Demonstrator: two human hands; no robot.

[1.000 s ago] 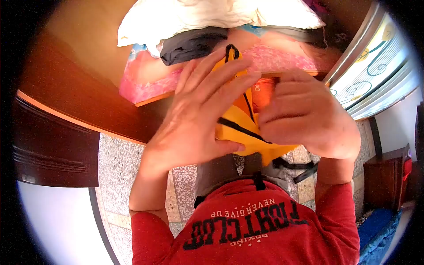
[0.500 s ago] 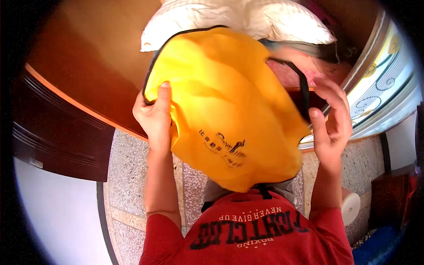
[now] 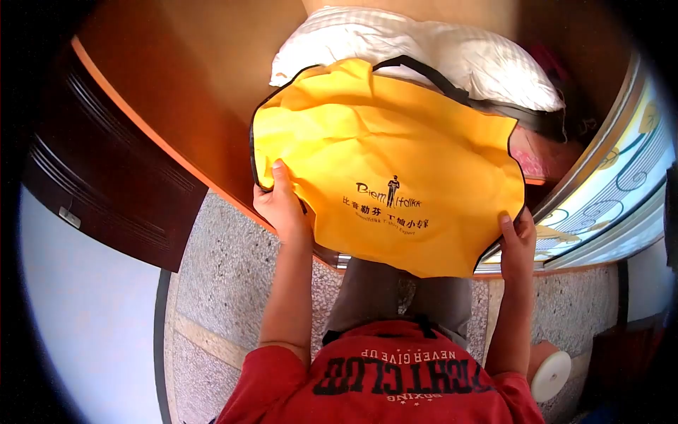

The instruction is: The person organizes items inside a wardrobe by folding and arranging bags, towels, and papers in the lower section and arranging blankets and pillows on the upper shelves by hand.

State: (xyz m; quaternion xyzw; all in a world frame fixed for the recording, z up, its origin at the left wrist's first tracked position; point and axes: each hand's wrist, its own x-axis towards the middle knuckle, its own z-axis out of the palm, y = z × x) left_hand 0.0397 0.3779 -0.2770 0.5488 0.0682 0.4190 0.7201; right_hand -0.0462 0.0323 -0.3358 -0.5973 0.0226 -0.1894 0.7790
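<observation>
Left hand [image 3: 282, 208] pinched shut on yellow tote bag [image 3: 385, 191] at its left edge, right hand [image 3: 518, 237] gripped its lower-right edge, bag spread mid-frame, white pillow [image 3: 438, 56] above

White pillow [image 3: 452, 60] on wooden bed [image 3: 191, 85], speckled floor [image 3: 219, 283]

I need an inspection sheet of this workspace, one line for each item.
Surface: wooden bed frame with orange edge; speckled stone floor below.
Job's things: yellow bag, black trim and printed text, spread flat, black strap at its top.
Clutter: white pillow behind the bag; pink bedding; white roll on the floor.
Hands: left hand grips the bag's left edge; right hand grips its right edge.
Cables: nothing seen.
Surroundings: window grille on the right; dark wooden panel on the left.
</observation>
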